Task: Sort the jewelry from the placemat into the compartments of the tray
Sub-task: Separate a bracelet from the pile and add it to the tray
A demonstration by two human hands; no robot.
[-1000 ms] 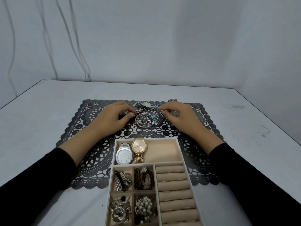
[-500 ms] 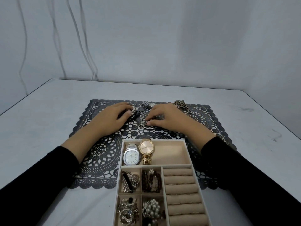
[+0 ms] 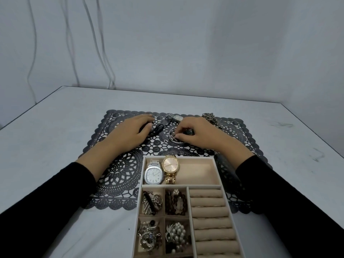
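Note:
On the black lace placemat (image 3: 119, 170), my right hand (image 3: 201, 135) pinches a silver charm bracelet (image 3: 172, 137) with thumb and fingertips. My left hand (image 3: 130, 133) lies on the mat with its fingertips on a black cord piece (image 3: 158, 128). Behind the hands lies a small rectangular watch (image 3: 176, 117), and a silver chain (image 3: 211, 118) sits at the back right. The beige tray (image 3: 216, 171) stands in front, its top compartment holding a silver watch (image 3: 154, 173) and a gold watch (image 3: 170, 167). Small compartments hold mixed jewelry (image 3: 151, 202).
The tray's right side has empty ring rolls (image 3: 210, 213). Grey table (image 3: 55, 146) surrounds the mat, with its edges at left and right. A wall with hanging cables (image 3: 96, 43) stands behind.
My right hand has shifted left onto the charm bracelet and now pinches it. My left hand has stayed on the mat by the black cord. The camera view has shifted slightly.

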